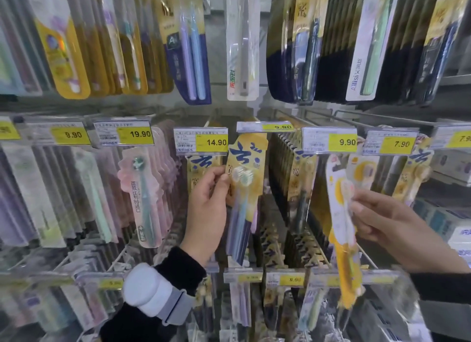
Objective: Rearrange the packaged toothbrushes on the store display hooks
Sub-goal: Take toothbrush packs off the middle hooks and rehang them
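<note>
Left hand [207,209] raised at the middle row of hooks, thumb and fingers pinching the left edge of a yellow two-brush pack [244,188]. Card gold at the top with a large dark-blue brush-stroke character, darkening to navy at the foot; two pale round brush heads side by side under a clear blister, one lilac and one light-blue handle running down. Pack hanging slightly tilted, top just below the 9.90 price tag [266,127], beside the 14.90 price tag [201,141]. Black sleeve on that arm, with a white wrist device [147,289] on a grey strap.

Right hand [382,219] further right, fingers curled round the upper part of a white and yellow pack [342,229]. Long and narrow, white card above, orange-yellow below, contents blurred; leaning forward off the display, lower end reaching past the front rail of the shelf below.

Pink pack with a green brush [142,196] hanging on the hook to the left, under the 19.90 price tag [125,135]. More packs filling the rows above and below
</note>
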Demonstrator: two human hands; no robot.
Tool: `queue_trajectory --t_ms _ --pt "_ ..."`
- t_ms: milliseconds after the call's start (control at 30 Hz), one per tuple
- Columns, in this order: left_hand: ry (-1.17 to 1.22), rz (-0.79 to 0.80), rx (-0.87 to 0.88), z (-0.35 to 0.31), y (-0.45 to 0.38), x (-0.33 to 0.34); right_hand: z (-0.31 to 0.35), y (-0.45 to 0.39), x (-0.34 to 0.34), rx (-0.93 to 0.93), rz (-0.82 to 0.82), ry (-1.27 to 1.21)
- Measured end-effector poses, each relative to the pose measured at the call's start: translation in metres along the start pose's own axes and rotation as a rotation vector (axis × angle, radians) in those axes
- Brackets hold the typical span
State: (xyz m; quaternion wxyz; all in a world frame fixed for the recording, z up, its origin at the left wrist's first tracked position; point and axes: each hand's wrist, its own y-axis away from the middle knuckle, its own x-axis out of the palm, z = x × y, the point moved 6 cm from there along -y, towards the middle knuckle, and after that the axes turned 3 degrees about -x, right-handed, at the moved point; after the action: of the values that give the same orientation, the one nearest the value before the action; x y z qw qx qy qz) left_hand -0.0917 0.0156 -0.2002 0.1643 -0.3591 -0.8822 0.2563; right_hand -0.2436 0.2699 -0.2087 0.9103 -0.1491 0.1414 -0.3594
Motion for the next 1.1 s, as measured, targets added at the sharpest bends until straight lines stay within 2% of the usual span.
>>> queue_trajectory --t_ms 200,367,433,667,933,1100 --pt "-0.002 -0.009 -0.046 0.012 -0.003 -0.007 -0.019 0.001 -0.008 0.111 -0.042 0.141" --pt "-0.032 -0.016 -0.033 0.009 -0.002 -0.011 -0.023 -0.013 0.026 0.112 -0.008 0.204" --pt "-0.052 -0.022 -0.029 0.010 -0.001 -0.014 -0.022 -0.021 0.040 0.092 0.004 0.191" --pt "-0.126 -0.044 -0.083 0.027 0.011 -0.019 -0.012 -0.042 0.069 -0.029 -0.109 0.160" --pt "-0.210 -0.035 -0.151 0.040 0.036 -0.025 -0.014 -0.055 0.071 -0.085 -0.209 0.190" --pt "-0.249 -0.081 -0.215 0.053 0.036 -0.035 -0.022 -0.059 0.074 -0.056 -0.145 0.304"
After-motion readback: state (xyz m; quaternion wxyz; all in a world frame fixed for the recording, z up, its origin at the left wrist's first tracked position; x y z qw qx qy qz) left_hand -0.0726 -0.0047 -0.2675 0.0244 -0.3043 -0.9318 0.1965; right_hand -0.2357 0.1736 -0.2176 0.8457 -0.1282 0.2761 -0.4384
